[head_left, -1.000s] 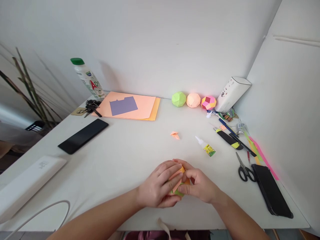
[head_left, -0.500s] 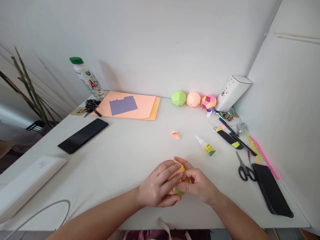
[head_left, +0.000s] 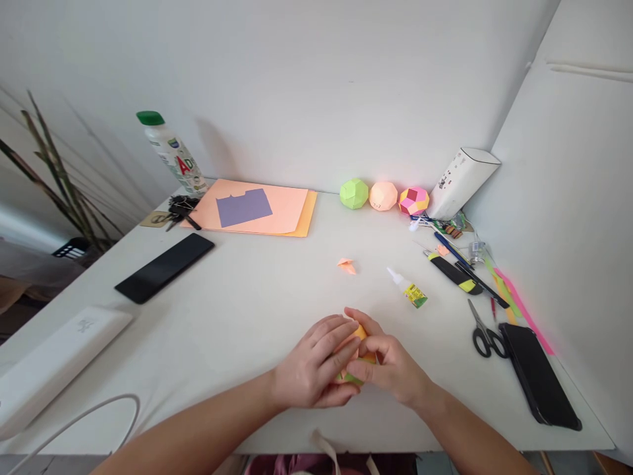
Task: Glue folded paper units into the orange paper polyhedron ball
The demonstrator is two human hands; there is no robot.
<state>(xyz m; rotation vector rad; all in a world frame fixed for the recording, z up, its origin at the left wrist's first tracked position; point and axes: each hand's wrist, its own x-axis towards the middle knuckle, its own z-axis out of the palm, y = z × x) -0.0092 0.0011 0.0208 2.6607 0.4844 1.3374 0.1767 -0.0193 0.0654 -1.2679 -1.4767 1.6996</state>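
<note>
Near the front of the white table, my left hand (head_left: 316,363) and my right hand (head_left: 390,359) are both wrapped round a paper ball (head_left: 364,331). Orange and green faces of the ball show between the fingers; most of it is hidden. My left fingers lie over its left side and top, while my right thumb and fingers press its right side. Just beyond the hands lies a small folded piece of peach paper (head_left: 347,266). To its right rests a glue bottle (head_left: 408,288) with a white nozzle and a yellow-green label.
Three faceted paper balls (head_left: 383,196) sit along the wall. Scissors (head_left: 487,336), a utility knife (head_left: 453,273) and a black phone-like case (head_left: 539,376) lie at right. At left are paper sheets (head_left: 289,211), a black phone (head_left: 165,267), a bottle (head_left: 175,157) and a white device (head_left: 59,366).
Both hands stay round the paper ball with almost no movement. My right thumb has shifted very slightly on it.
</note>
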